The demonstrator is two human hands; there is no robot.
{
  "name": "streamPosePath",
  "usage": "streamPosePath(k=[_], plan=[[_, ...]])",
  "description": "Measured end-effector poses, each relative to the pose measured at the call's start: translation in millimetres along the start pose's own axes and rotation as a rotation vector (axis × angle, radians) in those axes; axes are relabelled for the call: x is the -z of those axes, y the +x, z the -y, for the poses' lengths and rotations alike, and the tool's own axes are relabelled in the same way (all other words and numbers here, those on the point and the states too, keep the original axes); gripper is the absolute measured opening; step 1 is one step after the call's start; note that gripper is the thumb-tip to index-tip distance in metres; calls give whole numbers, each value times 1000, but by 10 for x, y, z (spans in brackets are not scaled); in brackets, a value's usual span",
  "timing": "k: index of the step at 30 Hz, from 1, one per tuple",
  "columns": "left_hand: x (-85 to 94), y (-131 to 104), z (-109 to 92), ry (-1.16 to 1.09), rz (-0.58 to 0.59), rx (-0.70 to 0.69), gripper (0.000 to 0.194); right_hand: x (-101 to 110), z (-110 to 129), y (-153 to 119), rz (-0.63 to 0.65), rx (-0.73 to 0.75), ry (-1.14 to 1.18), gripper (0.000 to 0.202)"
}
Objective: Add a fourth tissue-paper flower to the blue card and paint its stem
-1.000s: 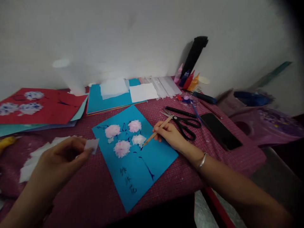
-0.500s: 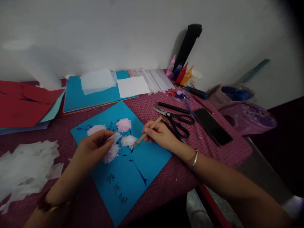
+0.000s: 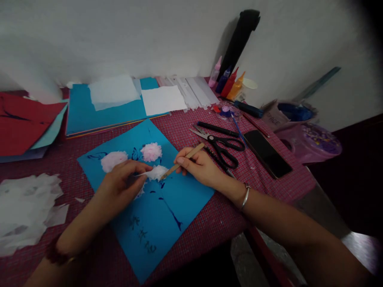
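while scissors (image 3: 220,145) lie near, the left hand (image 3: 124,183) hides petals (image 3: 140,192).

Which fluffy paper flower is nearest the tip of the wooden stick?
The white flower, between the left hand and right hand. The wooden stick ends at its edge; the pinker flowers are farther.

the left hand (image 3: 124,185) pinches a small white paper piece (image 3: 144,173) at the edge of the white paper flower (image 3: 157,173) on the blue sheet (image 3: 149,223). the right hand (image 3: 199,165) holds a flat wooden stick (image 3: 183,161) slantwise, its lower end touching that flower's other side. two pink flowers lie farther up the sheet, and another is partly hidden by the left hand. black-handled scissors (image 3: 223,148) lie just beside the right hand, near a dark phone (image 3: 267,154). a pile of white paper pieces (image 3: 26,211) lies on the checked tablecloth (image 3: 185,127).
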State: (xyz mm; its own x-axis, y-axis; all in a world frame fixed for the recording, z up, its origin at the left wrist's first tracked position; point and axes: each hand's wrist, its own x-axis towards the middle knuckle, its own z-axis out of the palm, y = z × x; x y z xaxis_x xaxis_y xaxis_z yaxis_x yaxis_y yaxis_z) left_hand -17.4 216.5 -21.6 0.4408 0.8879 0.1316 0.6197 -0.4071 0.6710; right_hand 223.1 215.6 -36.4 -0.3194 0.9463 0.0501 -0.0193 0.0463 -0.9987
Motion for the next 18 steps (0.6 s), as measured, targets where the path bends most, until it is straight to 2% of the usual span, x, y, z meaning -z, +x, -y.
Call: streamPosePath(k=[3,10,14,18], plan=[[-7,8,0,46,59,-37,22,11,-5,-5,-14,47,8,20],[7,-7,-41,-10,16,-14,13,9,-50,15,-51,15,14,20],[143,-49,-213,6,-5,-35,9,1,-39,27,-54,5,17,19],[273,-89,-402,-10,85,-40,9,-2,-18,34,-61,-9,21,17]])
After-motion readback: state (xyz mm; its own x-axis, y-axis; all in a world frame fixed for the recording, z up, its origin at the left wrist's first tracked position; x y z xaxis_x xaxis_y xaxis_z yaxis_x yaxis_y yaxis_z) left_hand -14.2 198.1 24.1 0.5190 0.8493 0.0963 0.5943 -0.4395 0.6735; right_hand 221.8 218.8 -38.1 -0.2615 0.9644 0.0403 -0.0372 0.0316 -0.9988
